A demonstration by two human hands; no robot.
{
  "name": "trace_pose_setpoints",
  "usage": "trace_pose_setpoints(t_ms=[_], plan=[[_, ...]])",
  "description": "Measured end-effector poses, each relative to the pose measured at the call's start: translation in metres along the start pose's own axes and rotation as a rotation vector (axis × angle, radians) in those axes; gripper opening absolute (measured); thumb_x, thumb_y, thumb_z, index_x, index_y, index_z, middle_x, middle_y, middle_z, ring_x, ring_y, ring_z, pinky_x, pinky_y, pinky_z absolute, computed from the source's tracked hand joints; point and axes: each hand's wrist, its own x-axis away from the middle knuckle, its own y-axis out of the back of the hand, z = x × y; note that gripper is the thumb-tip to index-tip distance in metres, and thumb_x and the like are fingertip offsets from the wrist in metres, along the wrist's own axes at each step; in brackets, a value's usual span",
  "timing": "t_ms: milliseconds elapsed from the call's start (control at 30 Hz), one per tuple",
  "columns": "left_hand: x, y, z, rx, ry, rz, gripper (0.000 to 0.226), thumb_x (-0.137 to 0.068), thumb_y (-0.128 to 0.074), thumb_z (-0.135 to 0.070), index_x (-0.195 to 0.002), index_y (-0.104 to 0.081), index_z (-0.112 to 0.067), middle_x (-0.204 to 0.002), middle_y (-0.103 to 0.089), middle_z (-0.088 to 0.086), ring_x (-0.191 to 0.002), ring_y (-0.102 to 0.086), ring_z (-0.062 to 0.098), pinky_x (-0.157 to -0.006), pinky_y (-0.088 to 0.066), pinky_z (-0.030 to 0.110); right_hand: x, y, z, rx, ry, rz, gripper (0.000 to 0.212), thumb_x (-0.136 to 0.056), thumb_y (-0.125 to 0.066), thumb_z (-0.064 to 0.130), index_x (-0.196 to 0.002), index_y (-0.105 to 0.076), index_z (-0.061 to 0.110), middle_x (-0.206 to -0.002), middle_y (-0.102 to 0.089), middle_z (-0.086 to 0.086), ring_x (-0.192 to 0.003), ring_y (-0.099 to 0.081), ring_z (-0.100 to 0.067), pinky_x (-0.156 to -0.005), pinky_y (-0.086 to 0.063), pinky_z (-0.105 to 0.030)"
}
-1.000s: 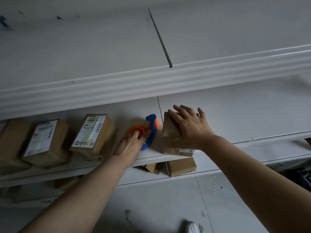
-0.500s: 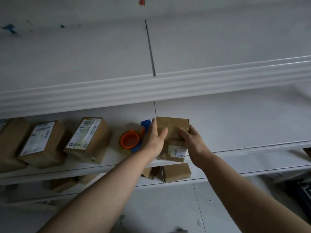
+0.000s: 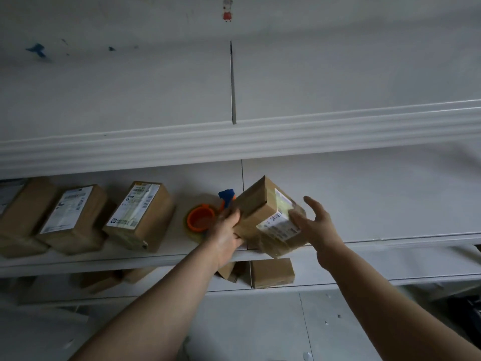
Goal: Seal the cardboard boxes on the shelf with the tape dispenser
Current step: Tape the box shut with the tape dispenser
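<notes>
My left grip (image 3: 226, 233) is closed on the lower left edge of the tilted box (image 3: 256, 208), fingers curled over that edge and thumb tucked beneath, though the fingertips are blurred. My right grip (image 3: 316, 225) is wide: thumb raised, fingers spread and nearly straight, their tips at the box's right side, next to its white label (image 3: 279, 225); I cannot tell whether they press it or only brush it. The box stands canted on the middle shelf (image 3: 377, 201), one top corner pointing up and its lower end near the shelf's front rim. Just to the left of the box, partly behind my left grip, the tape dispenser (image 3: 201, 218) lies on the same shelf with its orange core facing me and its blue handle (image 3: 227, 196) sticking up beside the box. Further left along the shelf sit three more cardboard boxes in a row: the nearest labelled box (image 3: 140, 214), a second labelled box (image 3: 73, 217) and a third box (image 3: 24, 212) at the frame's edge. On the lower shelf (image 3: 338, 282), below the tilted box, rests a plain small box (image 3: 272, 272). The upper shelf (image 3: 234, 142) juts out above all of this.
</notes>
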Motion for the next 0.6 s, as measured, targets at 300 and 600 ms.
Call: trace_pose_setpoints(t_ms=[300, 600], plan=[[-0.01, -0.012, -0.004, -0.653, -0.059, -0.117, 0.053, -0.092, -0.048, -0.049, -0.136, -0.043, -0.019, -0.131, -0.052, 0.003, -0.119, -0.049, 0.026, -0.101, -0.038, 0.037, -0.003, -0.01, -0.007, 0.348, 0.137, -0.03, 0.017, -0.093, -0.05, 0.03, -0.097, -0.062, 0.018, -0.086, -0.068, 0.0, -0.08, -0.063, -0.023, -0.064, -0.048, -0.033], [-0.021, -0.015, 0.012, -1.093, -0.206, -0.238, 0.072, -0.091, -0.054, -0.044, -0.149, -0.015, -0.028, -0.12, -0.061, 0.001, -0.096, -0.064, 0.022, -0.079, -0.055, 0.037, -0.02, 0.002, -0.009, 0.277, 0.043, -0.023, 0.038, -0.09, -0.057, 0.037, -0.128, -0.06, 0.029, -0.1, -0.071, 0.006, -0.089, -0.066, -0.019, -0.082, -0.056, -0.038]])
